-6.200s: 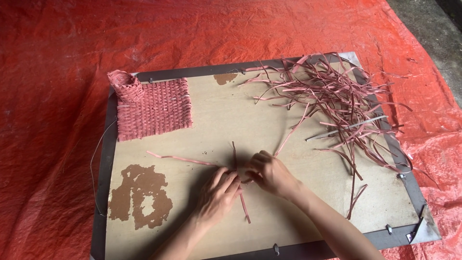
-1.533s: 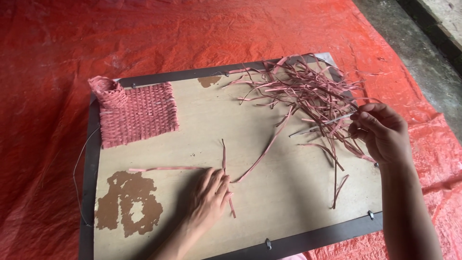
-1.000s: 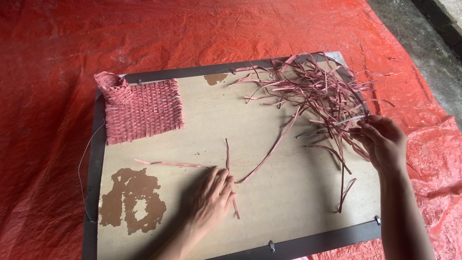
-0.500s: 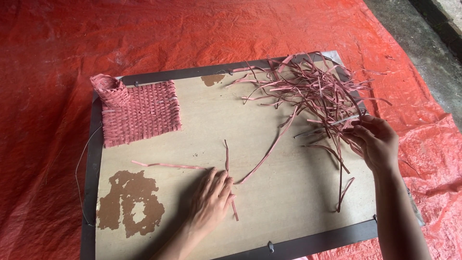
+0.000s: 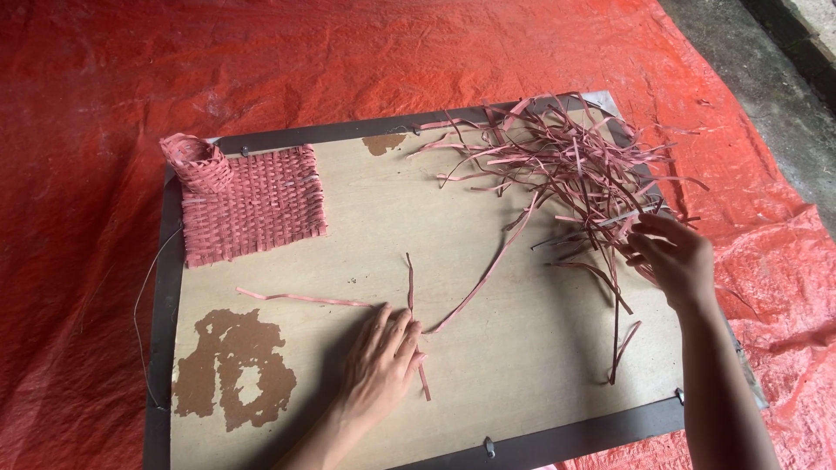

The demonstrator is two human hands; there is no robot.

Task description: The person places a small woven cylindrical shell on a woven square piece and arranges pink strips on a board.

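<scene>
Left hand [image 5: 380, 352] presses crossed strips [image 5: 409, 292] flat, fingers extended; right hand [image 5: 675, 257] fingers pinch strip pile [image 5: 575, 165].

A single view, from a camera worn on the person's head, looks steeply down and forward over a flat tan wooden board with a dark metal frame [image 5: 165, 296], which fills most of the picture and lies on a crinkled red plastic tarpaulin [image 5: 87, 104]. The camera sits close above the board's near edge, so both forearms enter from the bottom. A strip of grey bare ground [image 5: 775, 78] shows at the upper right corner
</scene>
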